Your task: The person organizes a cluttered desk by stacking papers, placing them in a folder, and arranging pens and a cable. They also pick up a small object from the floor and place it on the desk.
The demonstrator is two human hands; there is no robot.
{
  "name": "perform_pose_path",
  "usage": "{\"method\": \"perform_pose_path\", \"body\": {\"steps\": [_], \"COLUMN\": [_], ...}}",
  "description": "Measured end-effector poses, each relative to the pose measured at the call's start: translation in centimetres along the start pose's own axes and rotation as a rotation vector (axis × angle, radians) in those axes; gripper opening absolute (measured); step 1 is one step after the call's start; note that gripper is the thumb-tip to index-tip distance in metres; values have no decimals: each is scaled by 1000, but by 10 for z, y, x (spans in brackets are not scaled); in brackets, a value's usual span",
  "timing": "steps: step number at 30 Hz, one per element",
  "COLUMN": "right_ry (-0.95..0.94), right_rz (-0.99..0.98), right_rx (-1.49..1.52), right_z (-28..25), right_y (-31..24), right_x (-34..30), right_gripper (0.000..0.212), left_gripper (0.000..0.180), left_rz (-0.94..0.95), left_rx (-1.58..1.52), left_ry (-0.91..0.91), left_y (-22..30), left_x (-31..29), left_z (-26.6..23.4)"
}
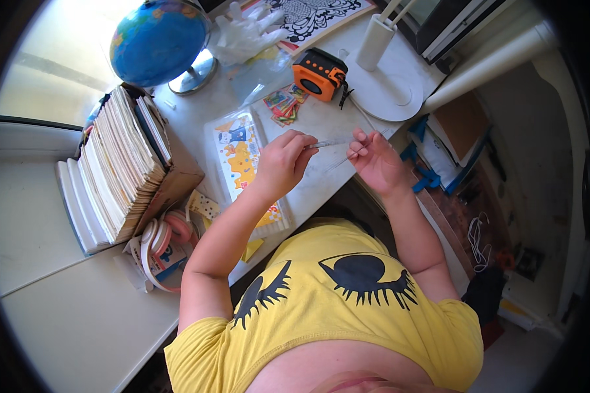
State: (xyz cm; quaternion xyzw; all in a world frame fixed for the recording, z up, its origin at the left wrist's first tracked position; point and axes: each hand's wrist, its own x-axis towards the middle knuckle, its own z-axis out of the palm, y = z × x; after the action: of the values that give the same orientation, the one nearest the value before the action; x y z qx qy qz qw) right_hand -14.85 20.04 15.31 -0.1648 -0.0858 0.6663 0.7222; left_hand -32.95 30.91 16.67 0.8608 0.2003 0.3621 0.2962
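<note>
My left hand (283, 164) pinches a thin, greyish see-through strip (324, 143) above the desk's front edge. The strip reaches across toward my right hand (377, 162), whose fingers are curled with thumb and fingertips close together. Fine thread-like lines show beside the right fingertips, too faint to name, so what that hand grips cannot be made out. Beneath my left hand and forearm lies a flat white and yellow cartoon-printed pack (241, 160), partly covered by the arm. Small colourful cards (284, 105) are spread just beyond it.
An orange and black box-shaped device (319, 74) stands beyond my hands, beside a white round lamp base (393, 95). A globe (158, 42), white gloves (249, 33) and a framed black-and-white picture (308, 18) are farther back. Left are a box of books (121, 157) and pink headphones (172, 237).
</note>
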Motion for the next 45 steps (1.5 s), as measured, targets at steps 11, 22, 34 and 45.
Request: {"method": "perform_pose_path", "body": {"steps": [11,22,34,45], "right_ry": [-22,-25,-11,139], "right_rz": [-64,-59,-92,-146], "right_rx": [-47,-77,-128,-159], "right_z": [0,-1,3,-40], "right_y": [0,1,-3,-14], "right_x": [-9,-9,-10,-12], "right_gripper": [7,7,6,8], "left_gripper": [19,15,31,12], "left_rz": [-313,-356,-609,-113], "left_rx": [-283,-296,-235,339], "left_ry": [44,60,-140,-57], "left_y": [13,17,-9,-21], "left_x": [3,0,-7,1], "left_z": [5,4,-5,-22]}}
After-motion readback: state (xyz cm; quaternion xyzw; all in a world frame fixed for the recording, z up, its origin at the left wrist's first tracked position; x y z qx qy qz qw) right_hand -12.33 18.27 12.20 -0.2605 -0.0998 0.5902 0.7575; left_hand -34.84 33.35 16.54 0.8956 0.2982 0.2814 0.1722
